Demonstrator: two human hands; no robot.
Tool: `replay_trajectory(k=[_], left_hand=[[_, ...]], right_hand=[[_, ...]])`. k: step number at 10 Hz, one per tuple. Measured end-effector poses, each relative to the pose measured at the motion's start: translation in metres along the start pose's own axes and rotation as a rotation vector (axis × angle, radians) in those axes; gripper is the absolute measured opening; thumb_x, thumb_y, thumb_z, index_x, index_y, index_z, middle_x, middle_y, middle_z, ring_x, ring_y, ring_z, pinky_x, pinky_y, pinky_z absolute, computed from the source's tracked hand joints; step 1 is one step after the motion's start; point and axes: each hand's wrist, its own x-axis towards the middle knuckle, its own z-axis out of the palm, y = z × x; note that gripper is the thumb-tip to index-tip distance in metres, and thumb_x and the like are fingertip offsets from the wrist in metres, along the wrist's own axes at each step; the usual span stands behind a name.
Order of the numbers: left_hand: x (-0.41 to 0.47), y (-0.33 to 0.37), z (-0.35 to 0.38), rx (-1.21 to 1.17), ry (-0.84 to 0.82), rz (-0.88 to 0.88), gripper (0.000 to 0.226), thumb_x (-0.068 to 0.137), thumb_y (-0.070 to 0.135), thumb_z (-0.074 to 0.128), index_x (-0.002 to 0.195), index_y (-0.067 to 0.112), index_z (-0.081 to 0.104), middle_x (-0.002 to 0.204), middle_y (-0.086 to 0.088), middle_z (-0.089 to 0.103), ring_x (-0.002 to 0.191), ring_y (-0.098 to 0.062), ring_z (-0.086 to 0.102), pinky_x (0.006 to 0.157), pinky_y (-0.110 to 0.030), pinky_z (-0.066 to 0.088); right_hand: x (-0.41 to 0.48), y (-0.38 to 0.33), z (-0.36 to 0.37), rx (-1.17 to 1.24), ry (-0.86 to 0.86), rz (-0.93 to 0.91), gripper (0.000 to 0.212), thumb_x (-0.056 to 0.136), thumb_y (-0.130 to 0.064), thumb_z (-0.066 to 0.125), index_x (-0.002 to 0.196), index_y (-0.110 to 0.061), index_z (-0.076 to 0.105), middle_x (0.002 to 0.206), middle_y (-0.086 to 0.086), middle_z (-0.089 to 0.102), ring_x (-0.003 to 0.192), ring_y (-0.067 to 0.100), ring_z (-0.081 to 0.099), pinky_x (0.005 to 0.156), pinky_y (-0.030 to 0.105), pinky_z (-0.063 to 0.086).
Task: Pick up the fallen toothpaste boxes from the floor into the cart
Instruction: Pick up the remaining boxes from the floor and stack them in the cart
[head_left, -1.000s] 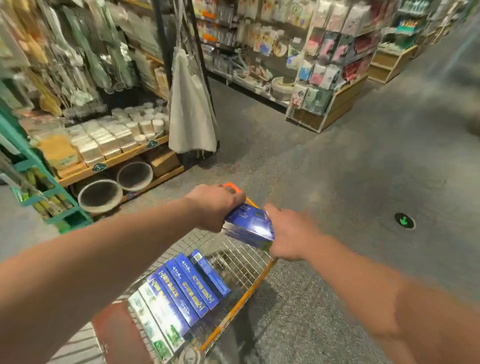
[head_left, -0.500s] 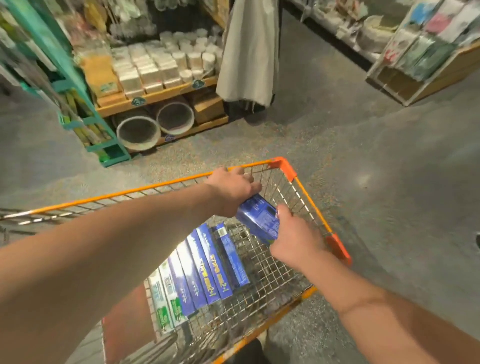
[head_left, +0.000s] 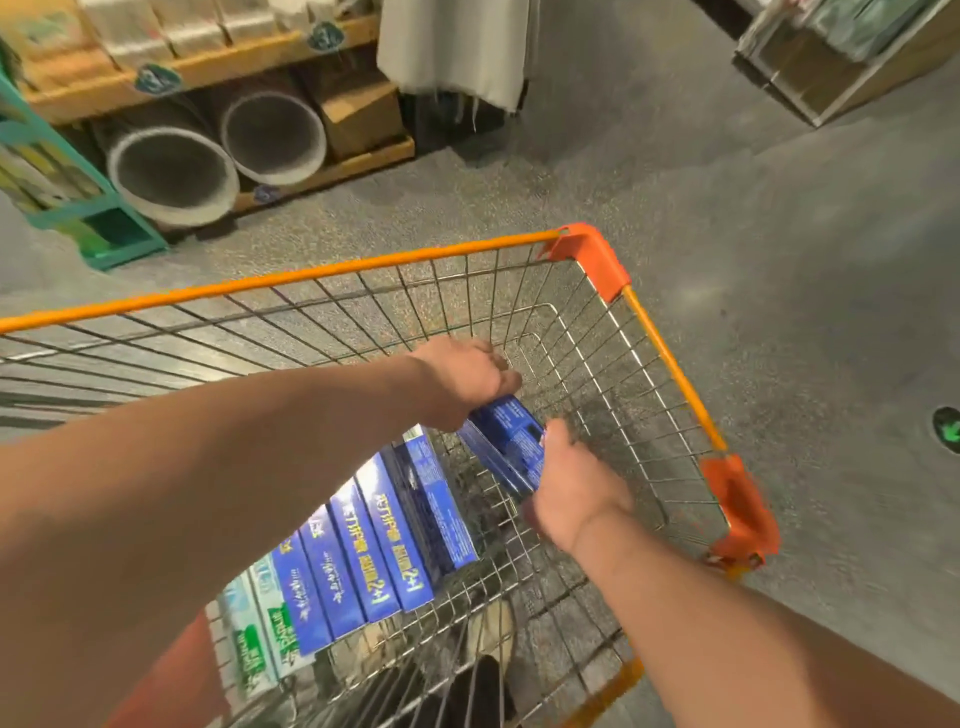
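A wire shopping cart (head_left: 670, 364) with an orange rim fills the middle of the view. Inside it, both my hands hold a small stack of blue toothpaste boxes (head_left: 509, 441) low over the cart's mesh bottom. My left hand (head_left: 467, 379) grips the far end of the stack and my right hand (head_left: 576, 493) grips the near end. Just left of them, several blue toothpaste boxes (head_left: 395, 530) lie side by side on the cart bottom, with white and green boxes (head_left: 260, 623) at the near end of that row.
A wooden shelf (head_left: 208, 67) with two round basins (head_left: 171, 171) under it stands at the back left, beside a teal rack (head_left: 98, 228). A hanging pale cloth (head_left: 457, 47) and a second shelf (head_left: 841, 67) are further back. Grey floor surrounds the cart; a green floor marker (head_left: 948, 428) lies right.
Both hands have carried the stack of blue boxes down from above the cart's rim into the cart. The view has tilted down and closer to the cart.
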Motion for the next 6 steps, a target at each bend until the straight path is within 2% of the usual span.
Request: replay_trajectory(k=[1, 2, 3, 4, 5, 6], left_hand=[[0.017, -0.007, 0.016, -0.028, -0.016, 0.054, 0.043, 0.089, 0.009, 0.07, 0.123, 0.023, 0.049, 0.102, 0.003, 0.055, 0.111, -0.02, 0.052, 0.084, -0.03, 0.053], [0.033, -0.01, 0.032, -0.008, -0.041, 0.09, 0.051, 0.09, 0.012, 0.072, 0.13, 0.026, 0.045, 0.104, 0.005, 0.053, 0.114, -0.02, 0.052, 0.083, -0.03, 0.056], [0.05, -0.015, 0.048, 0.058, -0.073, 0.111, 0.053, 0.092, 0.015, 0.071, 0.135, 0.025, 0.042, 0.111, 0.004, 0.054, 0.116, -0.019, 0.051, 0.069, -0.021, 0.042], [0.064, -0.02, 0.065, 0.074, -0.11, 0.109, 0.056, 0.088, 0.019, 0.075, 0.135, 0.027, 0.044, 0.113, 0.005, 0.055, 0.119, -0.02, 0.049, 0.08, -0.028, 0.054], [0.071, -0.026, 0.083, 0.081, -0.14, 0.131, 0.055, 0.088, 0.017, 0.072, 0.135, 0.028, 0.047, 0.121, 0.005, 0.055, 0.119, -0.021, 0.05, 0.088, -0.033, 0.055], [0.074, -0.027, 0.093, 0.114, -0.116, 0.142, 0.041, 0.093, 0.02, 0.062, 0.133, 0.025, 0.05, 0.135, -0.005, 0.052, 0.121, -0.029, 0.051, 0.088, -0.04, 0.049]], right_hand=[[0.016, 0.0, 0.009, -0.027, -0.036, 0.044, 0.034, 0.098, -0.007, 0.047, 0.128, -0.016, 0.032, 0.103, 0.008, 0.065, 0.089, 0.028, 0.064, 0.069, 0.039, 0.048], [0.033, 0.002, 0.019, 0.053, -0.082, 0.079, 0.022, 0.103, -0.019, 0.045, 0.123, -0.015, 0.036, 0.098, 0.008, 0.065, 0.085, 0.026, 0.065, 0.071, 0.041, 0.054], [0.053, 0.004, 0.042, 0.276, -0.126, 0.238, 0.043, 0.097, -0.049, 0.051, 0.115, -0.01, 0.048, 0.092, 0.007, 0.07, 0.079, 0.025, 0.068, 0.065, 0.045, 0.058], [0.07, 0.003, 0.069, 0.806, -0.183, 0.55, 0.073, 0.088, -0.07, 0.028, 0.092, -0.008, 0.067, 0.083, 0.015, 0.076, 0.074, 0.029, 0.075, 0.069, 0.045, 0.063], [0.075, -0.005, 0.077, 0.954, -0.233, 0.564, 0.05, 0.102, -0.046, 0.037, 0.093, -0.003, 0.06, 0.081, 0.011, 0.063, 0.063, 0.014, 0.067, 0.052, 0.027, 0.056], [0.078, -0.006, 0.082, 0.911, -0.182, 0.543, 0.022, 0.1, -0.02, 0.053, 0.112, -0.002, 0.049, 0.078, 0.004, 0.043, 0.055, 0.001, 0.056, 0.048, 0.016, 0.043]])
